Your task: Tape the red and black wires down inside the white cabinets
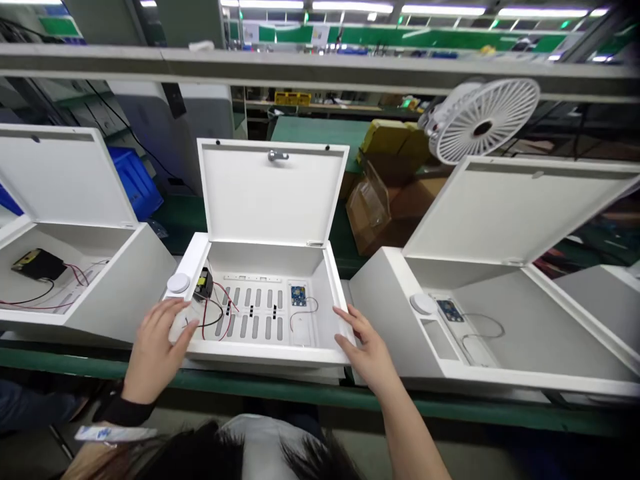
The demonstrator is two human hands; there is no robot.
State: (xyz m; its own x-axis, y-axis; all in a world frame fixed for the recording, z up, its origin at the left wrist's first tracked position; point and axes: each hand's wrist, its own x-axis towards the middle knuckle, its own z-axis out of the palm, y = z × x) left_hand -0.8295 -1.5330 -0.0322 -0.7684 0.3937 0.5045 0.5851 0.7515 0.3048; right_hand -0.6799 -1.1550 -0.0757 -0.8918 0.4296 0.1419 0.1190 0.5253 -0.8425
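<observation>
In the middle stands a white metal box with its lid raised. My left hand is on its front left corner, thumb spread toward the inside. My right hand holds the front right corner, fingers over the rim. Inside the box are a black battery-like block with red and black wires, a slotted floor and a blue circuit board with a thin cable. A white round knob-like part sits on the left rim, just above my left fingers.
Similar lidded boxes stand left and right on the green-edged bench. Behind are a blue bin, a cardboard box and a white fan under a horizontal metal beam.
</observation>
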